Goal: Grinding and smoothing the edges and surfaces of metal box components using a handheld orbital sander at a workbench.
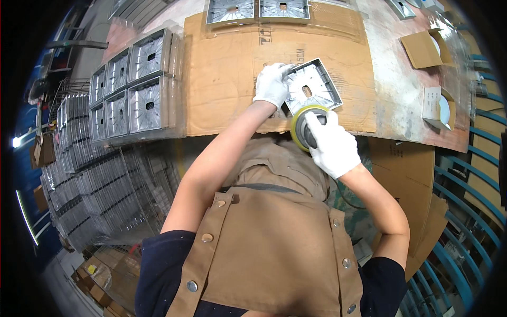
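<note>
A square metal housing (318,79), open side up with ribs and a slot in its floor, stands tilted near the front edge of the cardboard sheet (227,79). My left hand (272,84), in a white glove, grips its left side; the fingertips are partly hidden behind the wall. In my right hand (335,145), also gloved in white, is a round sander (299,129) with a yellow-green rim and dark body. The sander's disc is up against the housing's near side, by the table edge; whether they touch I cannot tell.
Several like housings (149,55) stand in rows on the left of the table, and two metal housings (284,9) lie at the far edge. Opened cardboard boxes (422,50) holding round discs sit at the right. Stacked metal parts (100,185) fill the lower left; blue curved bars (465,195) stand right.
</note>
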Motion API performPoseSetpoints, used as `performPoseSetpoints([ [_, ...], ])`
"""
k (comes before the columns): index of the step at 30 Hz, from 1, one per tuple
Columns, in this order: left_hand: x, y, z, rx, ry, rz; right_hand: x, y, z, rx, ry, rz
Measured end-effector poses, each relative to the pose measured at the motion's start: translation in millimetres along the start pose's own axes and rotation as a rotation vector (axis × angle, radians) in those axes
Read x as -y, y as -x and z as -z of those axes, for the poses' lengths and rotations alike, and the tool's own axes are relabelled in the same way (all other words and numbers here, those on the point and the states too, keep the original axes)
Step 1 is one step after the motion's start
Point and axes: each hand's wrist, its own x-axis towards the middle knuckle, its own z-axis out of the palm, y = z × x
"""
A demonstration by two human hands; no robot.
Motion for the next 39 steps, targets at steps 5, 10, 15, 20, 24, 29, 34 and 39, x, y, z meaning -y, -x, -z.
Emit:
performPoseSetpoints([
  [5, 8, 0, -6, -0.112, 0.055, -0.042, -23, -4, 16, 0.011, 0.019, -0.108],
  [10, 2, -3, -5, -0.101, -0.036, -0.044, -92, -15, 33, -0.143, 0.075, -0.334],
  [15, 2, -9, 0, 0.012, -0.065, -0.071, -122, -15, 28, -0.279, 0.085, -0.457],
  [20, 10, -38, 5, -0.007, 0.047, -0.526, -114, 2, 16, -0.352, 0.048, -0.451],
  [24, -27, -40, 19, -0.111, -0.071, -0.208, -93, 13, 19, -0.300, -0.033, -0.414],
  [29, -21, -1, 5, -0.171, -0.157, 0.000, -66, 15, 23, -0.163, 0.001, -0.301],
  [34, -12, 4, -5, -0.172, -0.195, -0.125, -29, 10, 24, 0.146, 0.040, -0.031],
  [39, -6, 5, -9, -0.166, -0.173, -0.148, -42, -2, 22, 0.153, 0.056, 0.061],
])
